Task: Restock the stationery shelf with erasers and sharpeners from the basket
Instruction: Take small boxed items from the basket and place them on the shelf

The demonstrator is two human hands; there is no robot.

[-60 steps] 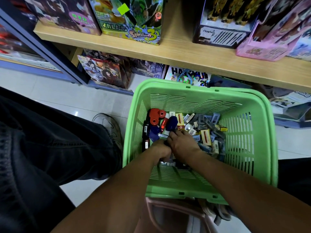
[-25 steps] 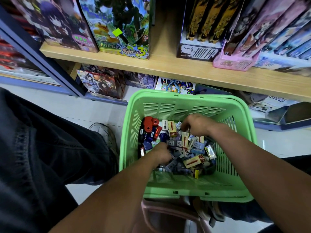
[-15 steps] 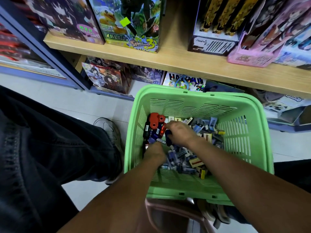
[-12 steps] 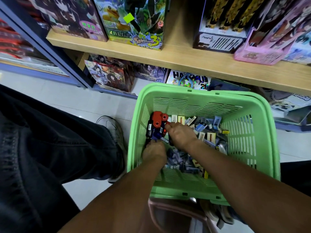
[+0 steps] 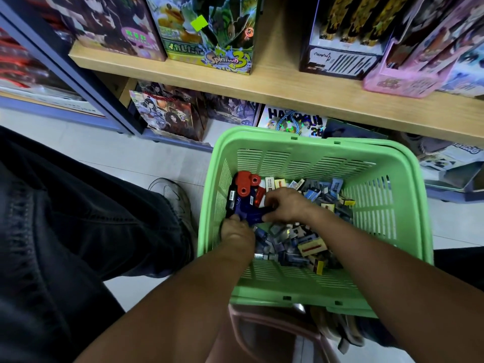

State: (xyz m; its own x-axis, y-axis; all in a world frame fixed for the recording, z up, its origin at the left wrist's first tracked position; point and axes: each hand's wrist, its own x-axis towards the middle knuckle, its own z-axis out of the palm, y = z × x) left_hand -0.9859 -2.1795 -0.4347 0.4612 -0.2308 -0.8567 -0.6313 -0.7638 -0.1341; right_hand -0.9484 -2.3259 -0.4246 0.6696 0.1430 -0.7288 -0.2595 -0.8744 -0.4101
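Both hands are down inside the green basket [image 5: 408,205], which sits in front of the wooden shelf [image 5: 288,82], at its left end among the goods. The right hand [image 5: 285,205] has its fingers curled around a dark blue sharpener [image 5: 248,214], gripping it just below a red sharpener [image 5: 245,183] that lies against the basket's left wall. The left hand [image 5: 237,233] is right beside it, touching the blue piece from the near side; its fingers are tucked under and hidden by the back of the hand, so I cannot tell whether they grip anything. To the right of the hands, a loose heap of small wrapped erasers [image 5: 309,244] covers the basket floor, reaching the far wall. Above, the shelf carries boxed toys, among them a bright Splatoon 3 box [image 5: 209,35] and a pink box [image 5: 403,79]. A grey shoe [image 5: 175,197] rests on the pale floor just left of the basket.
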